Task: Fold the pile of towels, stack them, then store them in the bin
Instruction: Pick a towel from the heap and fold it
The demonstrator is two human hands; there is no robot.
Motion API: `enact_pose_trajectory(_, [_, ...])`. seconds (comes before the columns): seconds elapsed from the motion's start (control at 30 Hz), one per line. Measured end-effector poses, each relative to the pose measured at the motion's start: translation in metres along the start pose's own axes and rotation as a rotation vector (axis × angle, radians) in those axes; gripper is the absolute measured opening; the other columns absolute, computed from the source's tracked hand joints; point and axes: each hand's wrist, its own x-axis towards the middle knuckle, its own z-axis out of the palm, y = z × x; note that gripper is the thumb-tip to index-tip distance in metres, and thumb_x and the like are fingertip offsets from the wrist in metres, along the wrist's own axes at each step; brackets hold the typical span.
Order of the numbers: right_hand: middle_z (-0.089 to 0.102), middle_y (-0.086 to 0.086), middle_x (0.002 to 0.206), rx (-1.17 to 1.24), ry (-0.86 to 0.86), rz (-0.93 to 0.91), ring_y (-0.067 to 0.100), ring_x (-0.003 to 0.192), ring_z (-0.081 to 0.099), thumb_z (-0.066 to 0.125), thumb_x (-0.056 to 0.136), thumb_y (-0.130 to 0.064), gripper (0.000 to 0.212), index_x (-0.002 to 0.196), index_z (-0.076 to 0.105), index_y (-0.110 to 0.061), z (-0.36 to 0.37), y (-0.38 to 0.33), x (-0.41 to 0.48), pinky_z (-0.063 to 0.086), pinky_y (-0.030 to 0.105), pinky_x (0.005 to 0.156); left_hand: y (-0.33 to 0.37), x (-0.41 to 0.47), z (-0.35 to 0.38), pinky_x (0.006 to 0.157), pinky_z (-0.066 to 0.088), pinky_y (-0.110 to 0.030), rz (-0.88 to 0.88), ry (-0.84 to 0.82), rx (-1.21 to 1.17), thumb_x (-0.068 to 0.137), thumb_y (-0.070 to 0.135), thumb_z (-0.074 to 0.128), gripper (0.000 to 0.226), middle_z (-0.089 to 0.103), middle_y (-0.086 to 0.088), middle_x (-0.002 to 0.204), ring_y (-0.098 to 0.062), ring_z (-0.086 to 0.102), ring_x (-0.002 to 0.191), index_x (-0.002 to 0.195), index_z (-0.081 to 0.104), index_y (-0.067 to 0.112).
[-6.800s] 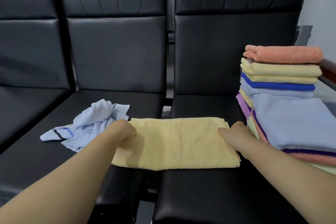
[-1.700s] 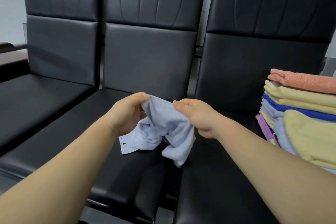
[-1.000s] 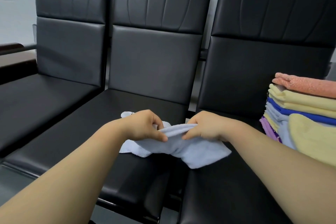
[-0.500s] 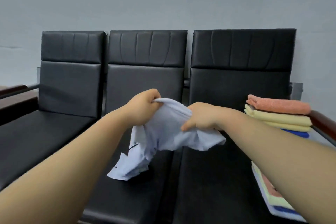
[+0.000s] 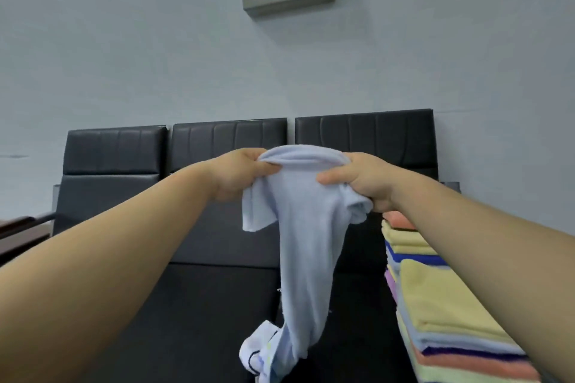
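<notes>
Head view: left grip (image 5: 239, 174) and right grip (image 5: 357, 183) pinch the bunched top of the pale blue towel (image 5: 308, 242), hanging above the seats (image 5: 202, 305); twisted, it may fold crooked, or swing into the folded stack (image 5: 435, 305).

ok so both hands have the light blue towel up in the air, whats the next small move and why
Probably slide the left hand and right hand apart along the top edge of the light blue towel to open it out. They grip it close together, so it hangs bunched and twisted, its lower end crumpled near the seat. It likely needs spreading flat before any fold.
</notes>
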Motion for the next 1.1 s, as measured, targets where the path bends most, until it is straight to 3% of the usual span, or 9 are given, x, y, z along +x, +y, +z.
enact_pose_trajectory(0.13, [0.079,0.002,0.106,-0.509,-0.044,0.077,0.026,0.100,0.076,0.089,0.077,-0.028,0.039,0.112,0.074,-0.023,-0.012,-0.005,-0.008,0.062,0.043,0.087,0.019,0.012,0.011,0.082,0.054,-0.040,0.036,0.116,-0.122,0.101,0.020,0.061,0.030,0.071,-0.013,0.108,-0.026,0.068,0.093,0.124,0.062,0.002])
enact_pose_trajectory(0.23, [0.065,-0.001,0.078,-0.924,0.057,0.180,0.021,0.072,0.063,0.083,0.069,-0.048,0.040,0.085,0.065,-0.016,-0.020,-0.005,-0.012,0.053,0.035,0.071,0.028,0.012,0.022,0.079,0.054,-0.040,0.064,0.062,-0.073,0.097,0.023,0.066,0.027,0.072,-0.011,0.104,-0.026,0.067,0.088,0.119,0.068,0.007])
enact_pose_trajectory(0.3, [0.052,0.003,0.072,-0.924,0.141,0.202,0.023,0.065,0.050,0.078,0.075,-0.047,0.040,0.079,0.058,-0.012,-0.023,-0.008,-0.015,0.042,0.035,0.064,0.031,0.010,0.028,0.080,0.057,-0.036,0.065,-0.008,0.155,0.092,0.030,0.075,0.019,0.077,-0.002,0.102,-0.021,0.073,0.090,0.107,0.075,0.020])
enact_pose_trajectory(0.43, [0.074,0.017,0.094,-0.581,0.193,0.160,0.031,0.085,0.071,0.083,0.066,-0.044,0.051,0.100,0.075,-0.008,-0.032,-0.010,-0.015,0.056,0.041,0.078,0.030,0.007,0.029,0.084,0.059,-0.033,-0.068,-0.088,0.634,0.080,0.037,0.084,0.014,0.078,0.010,0.087,-0.013,0.075,0.087,0.086,0.075,0.028])
enact_pose_trajectory(0.63, [0.077,0.018,0.112,-0.213,0.027,0.044,0.036,0.105,0.075,0.082,0.085,-0.008,0.033,0.117,0.074,-0.007,-0.039,-0.012,-0.018,0.060,0.048,0.090,0.026,0.013,0.013,0.102,0.053,-0.048,-0.011,-0.149,-0.144,0.097,0.018,0.065,0.032,0.071,-0.016,0.125,-0.030,0.068,0.116,0.126,0.064,0.004])
enact_pose_trajectory(0.83, [0.081,-0.002,0.102,-0.701,-0.092,0.188,0.022,0.097,0.077,0.089,0.076,-0.020,0.033,0.107,0.079,-0.020,-0.030,-0.003,-0.018,0.062,0.043,0.093,0.028,0.020,0.025,0.088,0.057,-0.042,0.088,-0.059,-0.371,0.104,0.013,0.054,0.022,0.072,-0.015,0.115,-0.029,0.071,0.104,0.121,0.065,0.008])
enact_pose_trajectory(0.97, [0.078,0.007,0.097,-0.906,0.096,0.234,0.027,0.093,0.075,0.085,0.074,-0.040,0.036,0.096,0.076,-0.013,-0.033,-0.005,-0.017,0.061,0.044,0.088,0.021,0.014,0.030,0.096,0.057,-0.044,0.063,-0.112,0.032,0.089,0.023,0.077,0.030,0.076,-0.012,0.112,-0.026,0.073,0.103,0.115,0.070,0.009])
enact_pose_trajectory(1.03, [0.078,0.010,0.098,-0.762,0.151,0.212,0.030,0.094,0.076,0.084,0.074,-0.036,0.036,0.098,0.077,-0.011,-0.040,-0.007,-0.016,0.061,0.046,0.090,0.016,0.012,0.028,0.099,0.056,-0.045,-0.019,-0.163,0.511,0.071,0.040,0.087,0.039,0.079,0.000,0.101,-0.019,0.075,0.097,0.102,0.076,0.020])
enact_pose_trajectory(1.1, [0.078,0.014,0.104,-0.568,0.174,0.173,0.034,0.101,0.075,0.084,0.077,-0.029,0.035,0.106,0.076,-0.011,-0.045,-0.006,-0.014,0.059,0.051,0.096,0.012,0.012,0.026,0.099,0.056,-0.045,-0.111,-0.183,0.650,0.071,0.047,0.087,0.038,0.079,0.006,0.099,-0.017,0.075,0.096,0.100,0.076,0.025])
